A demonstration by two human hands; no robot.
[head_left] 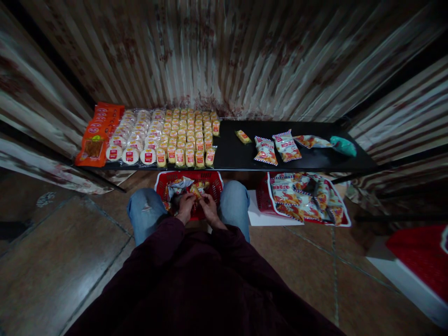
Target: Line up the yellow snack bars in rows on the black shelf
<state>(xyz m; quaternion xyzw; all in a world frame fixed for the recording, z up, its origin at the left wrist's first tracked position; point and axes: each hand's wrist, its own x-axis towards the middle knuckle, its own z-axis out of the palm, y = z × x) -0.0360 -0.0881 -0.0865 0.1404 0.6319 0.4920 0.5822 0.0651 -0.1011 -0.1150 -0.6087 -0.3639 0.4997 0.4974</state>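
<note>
My left hand (pixel 186 206) and my right hand (pixel 209 209) are close together over a red basket (pixel 220 181) between my knees. Their fingers are closed at a small yellow wrapped snack cake (pixel 196 190), one hand at each side of it. More packets (pixel 180 184) in the basket are partly hidden by my hands. Just beyond, on the black shelf (pixel 231 160), similar yellow wrapped cakes (pixel 189 157) stand in tight rows. Left of those are rows of round white wrapped cakes (pixel 130 155). One yellow wrapped cake (pixel 242 136) lies apart from the rows.
An orange bag (pixel 96 135) lies at the shelf's left end. Several snack bags (pixel 287 145) and a green bundle (pixel 343 146) lie toward the right. A second red basket (pixel 264 193) full of snack bags stands right of my knee. Striped curtains (pixel 196 56) hang behind.
</note>
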